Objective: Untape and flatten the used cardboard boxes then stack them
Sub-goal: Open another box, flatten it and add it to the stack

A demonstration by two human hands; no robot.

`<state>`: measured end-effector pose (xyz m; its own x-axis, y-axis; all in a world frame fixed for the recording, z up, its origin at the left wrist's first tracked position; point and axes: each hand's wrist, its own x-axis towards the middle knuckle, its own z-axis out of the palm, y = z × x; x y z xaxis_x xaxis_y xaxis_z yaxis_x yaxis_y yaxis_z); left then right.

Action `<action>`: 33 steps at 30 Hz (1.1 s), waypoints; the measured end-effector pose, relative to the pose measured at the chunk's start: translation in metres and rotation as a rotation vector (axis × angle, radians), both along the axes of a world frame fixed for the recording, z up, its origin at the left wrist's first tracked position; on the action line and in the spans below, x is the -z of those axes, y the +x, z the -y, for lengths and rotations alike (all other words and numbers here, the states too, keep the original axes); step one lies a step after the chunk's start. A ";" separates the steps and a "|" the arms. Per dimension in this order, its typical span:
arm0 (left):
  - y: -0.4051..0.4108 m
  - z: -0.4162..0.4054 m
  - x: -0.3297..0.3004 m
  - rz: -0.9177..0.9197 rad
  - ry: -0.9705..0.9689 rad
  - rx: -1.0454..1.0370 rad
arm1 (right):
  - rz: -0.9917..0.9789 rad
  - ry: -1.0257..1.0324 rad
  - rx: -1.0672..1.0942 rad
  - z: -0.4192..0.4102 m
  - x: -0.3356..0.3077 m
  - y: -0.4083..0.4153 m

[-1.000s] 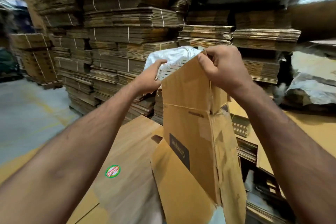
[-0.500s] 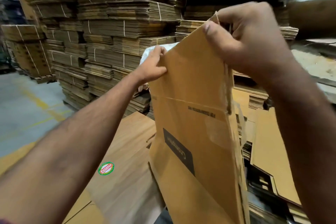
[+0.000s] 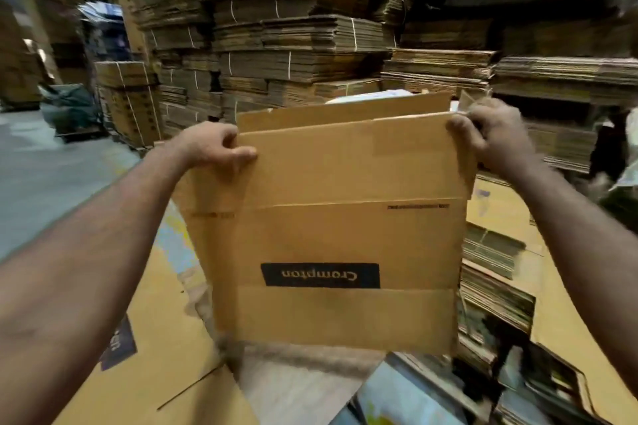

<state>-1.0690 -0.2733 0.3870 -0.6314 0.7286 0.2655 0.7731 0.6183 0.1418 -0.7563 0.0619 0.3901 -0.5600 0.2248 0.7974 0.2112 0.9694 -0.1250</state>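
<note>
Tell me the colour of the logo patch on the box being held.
Black, with pale upside-down "Crompton" lettering, on the brown cardboard box; logo patch shows in the head view.

box (image 3: 345, 235): matt tan corrugated cardboard, smooth face, creased flaps, black printed label | stacked bundles (image 3: 293, 45): rough-edged brown cardboard, tied with thin pale string | floor (image 3: 41, 176): dull grey concrete | loose sheets (image 3: 162, 338): matt cardboard

Site: cardboard recycling warehouse or storeroom.
Tall stacks of flattened cartons (image 3: 276, 45) tied with string fill the upper frame; bare concrete floor (image 3: 41, 166) at left; loose flattened sheets (image 3: 155, 338) spread across the lower frame.
</note>
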 end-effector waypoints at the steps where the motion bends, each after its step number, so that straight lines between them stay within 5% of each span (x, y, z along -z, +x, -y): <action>1: 0.000 0.011 0.013 0.018 -0.109 -0.038 | 0.061 -0.039 0.012 -0.006 0.017 -0.009; 10: 0.043 -0.034 0.075 -0.400 0.101 0.012 | 0.445 -0.416 0.524 -0.052 0.086 -0.033; 17: 0.120 -0.110 0.087 -0.455 0.150 -0.031 | 0.372 -0.216 0.145 0.071 0.114 -0.092; 22: 0.132 -0.122 0.082 -0.086 -0.121 -0.110 | 0.413 -0.221 0.000 0.078 0.128 -0.119; 25: 0.118 -0.097 0.093 -0.093 -0.380 -0.159 | 0.364 -0.223 0.052 0.044 0.149 -0.109; 30: 0.138 -0.108 0.135 0.075 -0.327 -0.142 | 0.712 -0.184 -0.106 0.054 0.170 -0.133; 33: 0.136 -0.113 0.149 0.444 -0.318 0.008 | 0.890 -0.155 -0.075 0.043 0.183 -0.129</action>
